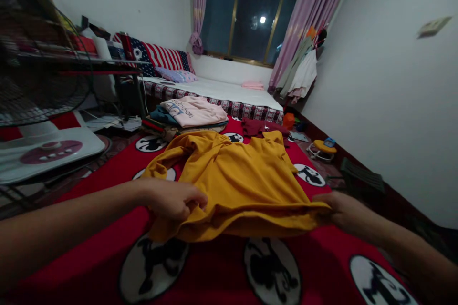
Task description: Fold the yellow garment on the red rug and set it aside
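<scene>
A mustard-yellow long-sleeved shirt (246, 171) lies spread over a red cloth (214, 271) printed with white ovals and black figures. Its hem faces me and is lifted a little, sagging between my hands. My left hand (175, 198) pinches the hem on the left side, fingers curled into the fabric. At the hem's right corner, my right hand (334, 207) grips the cloth between thumb and fingers. One sleeve bends out to the left, and the collar end points away from me.
Behind the shirt sit a stack of folded clothes with a pink top (196, 110) and a dark red folded garment (261, 127). A fan (46, 138) stands close on the left. Further back is a bed (222, 89); a yellow stool (324, 147) stands right.
</scene>
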Tool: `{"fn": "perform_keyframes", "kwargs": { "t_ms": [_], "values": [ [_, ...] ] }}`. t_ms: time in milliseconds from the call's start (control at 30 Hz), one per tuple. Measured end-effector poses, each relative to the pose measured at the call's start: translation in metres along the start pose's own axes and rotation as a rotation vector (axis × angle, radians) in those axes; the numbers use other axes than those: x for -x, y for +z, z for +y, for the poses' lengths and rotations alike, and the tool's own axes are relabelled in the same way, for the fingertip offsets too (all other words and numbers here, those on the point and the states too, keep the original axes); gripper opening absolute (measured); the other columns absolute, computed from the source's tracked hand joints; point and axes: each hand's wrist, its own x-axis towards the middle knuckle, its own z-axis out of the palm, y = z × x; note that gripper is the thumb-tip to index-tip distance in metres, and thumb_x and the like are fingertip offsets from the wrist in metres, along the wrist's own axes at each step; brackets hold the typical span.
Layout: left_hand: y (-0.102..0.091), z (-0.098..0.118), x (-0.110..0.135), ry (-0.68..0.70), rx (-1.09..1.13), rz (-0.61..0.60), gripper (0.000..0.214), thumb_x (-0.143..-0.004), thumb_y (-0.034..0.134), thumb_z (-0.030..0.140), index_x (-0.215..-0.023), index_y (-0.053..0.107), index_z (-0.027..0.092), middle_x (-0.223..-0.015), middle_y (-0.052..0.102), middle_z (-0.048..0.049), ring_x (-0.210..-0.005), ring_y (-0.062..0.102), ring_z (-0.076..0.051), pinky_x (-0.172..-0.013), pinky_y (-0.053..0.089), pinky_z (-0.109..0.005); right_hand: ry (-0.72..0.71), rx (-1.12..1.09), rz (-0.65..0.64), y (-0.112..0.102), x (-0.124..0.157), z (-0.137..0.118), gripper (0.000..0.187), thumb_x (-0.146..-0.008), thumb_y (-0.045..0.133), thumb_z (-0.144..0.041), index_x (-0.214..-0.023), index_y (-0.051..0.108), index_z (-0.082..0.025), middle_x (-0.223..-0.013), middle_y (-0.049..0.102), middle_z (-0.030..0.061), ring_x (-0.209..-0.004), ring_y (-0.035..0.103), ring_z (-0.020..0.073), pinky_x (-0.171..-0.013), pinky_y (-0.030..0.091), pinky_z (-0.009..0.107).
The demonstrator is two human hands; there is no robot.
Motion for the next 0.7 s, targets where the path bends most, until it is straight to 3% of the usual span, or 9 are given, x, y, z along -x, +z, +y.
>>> {"fn": "perform_keyframes", "kwargs": {
  "t_ms": [100,167,233,267,367,467,600,700],
  "values": [
    [0.010,-0.006,-0.011,-0.002,0.036,-0.196,0.038,-0.059,0.053,0.011,-0.092,0.069,0.021,-0.070,0.062,0.0015,-0.060,0.054,-0.015,-0.048,0.037,-0.020,-0.009,0.034,-0.331,0.011,0.006,-0.012,0.019,-0.070,0.057,-0.022,-0.078,0.074,-0.021,-0.071,0.070,0.0025,-0.064,0.063,0.0173,-0.053,0.040,0.022],
    [0.003,-0.012,-0.018,0.044,0.055,-0.251,0.027,-0.064,0.059,0.017,-0.089,0.070,0.020,-0.071,0.064,0.0009,-0.061,0.055,-0.015,-0.050,0.038,-0.020,-0.063,0.039,-0.383,0.005,0.005,-0.020,0.020,-0.069,0.062,-0.024,-0.084,0.076,-0.022,-0.075,0.071,0.0032,-0.067,0.063,0.0175,-0.055,0.042,0.022],
    [-0.014,-0.018,-0.026,0.083,0.058,-0.172,0.023,-0.072,0.061,0.028,-0.091,0.071,0.019,-0.076,0.067,-0.0006,-0.067,0.058,-0.016,-0.055,0.042,-0.020,-0.110,-0.046,-0.373,-0.010,-0.004,-0.024,0.030,-0.068,0.069,-0.031,-0.096,0.076,-0.022,-0.087,0.073,0.0051,-0.075,0.065,0.0190,-0.061,0.047,0.023],
    [-0.024,-0.021,-0.031,0.097,0.039,-0.069,0.024,-0.076,0.061,0.033,-0.093,0.071,0.019,-0.080,0.069,-0.0017,-0.070,0.060,-0.016,-0.058,0.044,-0.021,-0.125,-0.118,-0.342,-0.018,-0.014,-0.025,0.037,-0.068,0.072,-0.036,-0.102,0.075,-0.022,-0.092,0.073,0.0063,-0.079,0.066,0.0200,-0.065,0.049,0.024],
    [-0.052,-0.032,-0.060,0.102,-0.080,0.390,0.027,-0.082,0.055,0.032,-0.097,0.071,0.016,-0.092,0.071,-0.0051,-0.082,0.063,-0.018,-0.075,0.048,-0.025,-0.118,-0.365,-0.147,-0.027,-0.060,-0.024,0.046,-0.073,0.069,-0.050,-0.105,0.073,-0.018,-0.095,0.072,0.0092,-0.084,0.066,0.0218,-0.069,0.052,0.028],
    [-0.071,-0.047,-0.102,0.065,-0.182,0.732,0.031,-0.081,0.054,0.025,-0.107,0.069,0.016,-0.110,0.069,-0.0082,-0.102,0.062,-0.022,-0.093,0.046,-0.030,-0.029,-0.497,0.168,-0.012,-0.124,-0.022,0.041,-0.079,0.064,-0.044,-0.108,0.069,-0.015,-0.100,0.071,0.0120,-0.085,0.067,0.0225,-0.068,0.054,0.030],
    [-0.090,-0.066,-0.155,-0.068,-0.175,0.889,0.043,-0.082,0.054,0.017,-0.124,0.061,0.016,-0.129,0.062,-0.0104,-0.120,0.055,-0.023,-0.103,0.041,-0.030,0.046,-0.256,0.546,0.016,-0.200,-0.021,0.043,-0.078,0.062,-0.024,-0.119,0.062,-0.012,-0.121,0.063,0.0153,-0.105,0.063,0.0252,-0.086,0.052,0.036],
    [-0.098,-0.075,-0.180,-0.189,-0.123,0.893,0.054,-0.081,0.061,0.021,-0.134,0.050,0.016,-0.136,0.056,-0.0143,-0.123,0.054,-0.026,-0.102,0.042,-0.031,0.126,-0.117,0.645,0.028,-0.234,-0.016,0.064,-0.072,0.065,-0.016,-0.134,0.049,-0.011,-0.133,0.053,0.0190,-0.118,0.056,0.0294,-0.096,0.047,0.037]
  ]
}}
